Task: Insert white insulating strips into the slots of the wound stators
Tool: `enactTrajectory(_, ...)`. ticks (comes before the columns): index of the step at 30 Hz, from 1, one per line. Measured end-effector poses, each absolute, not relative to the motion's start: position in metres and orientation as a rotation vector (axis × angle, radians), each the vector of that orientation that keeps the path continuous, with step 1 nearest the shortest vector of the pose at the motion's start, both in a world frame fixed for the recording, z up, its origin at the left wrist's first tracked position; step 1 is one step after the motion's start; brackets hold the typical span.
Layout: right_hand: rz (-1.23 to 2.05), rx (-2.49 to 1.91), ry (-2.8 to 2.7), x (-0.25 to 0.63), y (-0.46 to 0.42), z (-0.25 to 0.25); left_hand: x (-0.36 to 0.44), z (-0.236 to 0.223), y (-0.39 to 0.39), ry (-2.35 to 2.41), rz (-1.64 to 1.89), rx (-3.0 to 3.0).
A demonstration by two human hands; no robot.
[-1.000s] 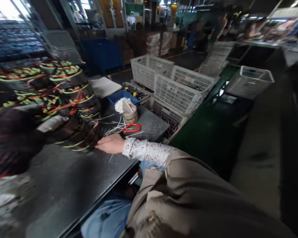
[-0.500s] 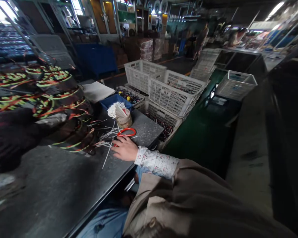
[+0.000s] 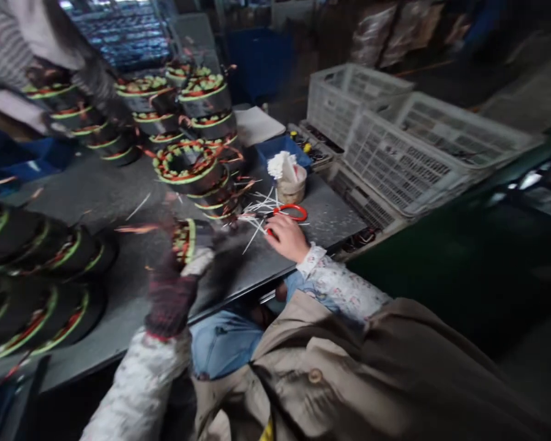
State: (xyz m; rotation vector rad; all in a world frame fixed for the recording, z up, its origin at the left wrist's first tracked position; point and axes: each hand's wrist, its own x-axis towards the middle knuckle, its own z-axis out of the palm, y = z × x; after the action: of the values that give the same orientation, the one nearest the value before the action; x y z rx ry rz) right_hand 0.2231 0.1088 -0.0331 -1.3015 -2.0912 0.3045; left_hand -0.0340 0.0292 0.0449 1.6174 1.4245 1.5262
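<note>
My left hand (image 3: 172, 294), in a dark knitted glove with pale fingertips, grips a stator (image 3: 183, 241) with green and red windings above the table. The glove and stator are blurred. My bare right hand (image 3: 288, 237) is closed on the red-handled scissors (image 3: 296, 210); one handle loop shows beyond the fingers, and a bit of red shows under the fingertips. Thin white strips (image 3: 257, 211) lie scattered around the blades, which are mostly hidden. Just behind stands a stack of stators (image 3: 190, 177). A round tub (image 3: 292, 190) holds a bundle of white strips.
More stator stacks stand at the back (image 3: 206, 101) and at left (image 3: 37, 306). A blue tray (image 3: 282, 150) sits behind the tub. Plastic crates (image 3: 404, 159) stand beyond the table's right edge. Another person's sleeve (image 3: 4, 46) shows at the upper left.
My view has swung left, showing more stators and a person's sleeve. My left hand now shows with a stator in its grip. My right hand stays at the scissors, its fingers closer together.
</note>
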Motion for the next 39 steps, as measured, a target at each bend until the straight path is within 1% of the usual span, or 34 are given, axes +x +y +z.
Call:
enactTrajectory(4,0.288,-1.343,-1.884,0.240,0.121,-0.032,-0.038,0.008,0.015,1.687,1.063,2.133)
enactTrajectory(5,0.258,-1.364,-1.813,0.246,0.129,-0.028,-0.035,0.003,0.014,1.686,0.974,2.232)
enactTrajectory(6,0.214,-1.378,-1.739,0.252,0.139,-0.023,-0.032,0.000,0.014,1.658,0.967,2.243)
enactTrajectory(8,0.104,-1.384,-1.602,0.263,0.166,-0.011,-0.024,-0.001,0.013,1.597,1.111,2.082)
enactTrajectory(12,0.024,-1.446,-1.603,0.274,0.221,0.008,-0.017,-0.003,0.007,1.593,1.590,1.578)
enactTrajectory(15,0.035,-1.457,-1.686,0.280,0.233,0.015,-0.022,-0.013,-0.011,1.680,1.842,1.582)
enactTrajectory(18,-0.022,-1.377,-1.743,0.288,0.215,0.021,-0.023,-0.021,-0.041,1.755,1.811,1.905)
enactTrajectory(20,-0.079,-1.260,-1.747,0.287,0.193,0.026,-0.015,-0.018,-0.056,1.536,1.659,2.328)
enactTrajectory(21,-0.081,-1.189,-1.730,0.284,0.180,0.028,-0.010,-0.013,-0.060,1.333,1.526,2.576)
enactTrajectory(22,-0.051,-1.121,-1.698,0.278,0.165,0.030,-0.004,-0.007,-0.060,1.187,1.388,2.758)
enactTrajectory(23,0.004,-1.064,-1.650,0.271,0.148,0.031,-0.001,-0.002,-0.056,1.171,1.287,2.864)
enactTrajectory(26,0.174,-0.901,-1.560,0.244,0.090,0.028,-0.002,0.009,-0.036,1.738,1.119,2.727)
enactTrajectory(27,0.197,-0.827,-1.644,0.237,0.071,0.024,-0.006,0.010,-0.028,1.846,1.080,2.643)
enactTrajectory(28,0.214,-0.730,-1.752,0.230,0.054,0.019,-0.012,0.009,-0.021,1.872,1.046,2.587)
enactTrajectory(30,0.267,-0.528,-1.960,0.221,0.027,0.008,-0.022,0.004,-0.011,1.777,1.010,2.557)
enactTrajectory(32,0.342,-0.418,-2.047,0.218,0.011,-0.003,-0.027,-0.001,-0.007,1.711,0.991,2.553)
enactTrajectory(35,0.448,-0.484,-2.067,0.219,0.001,-0.013,-0.026,-0.005,-0.007,1.744,0.954,2.586)
enactTrajectory(39,0.577,-0.612,-2.092,0.220,0.003,-0.011,-0.018,-0.004,-0.008,1.751,0.905,2.639)
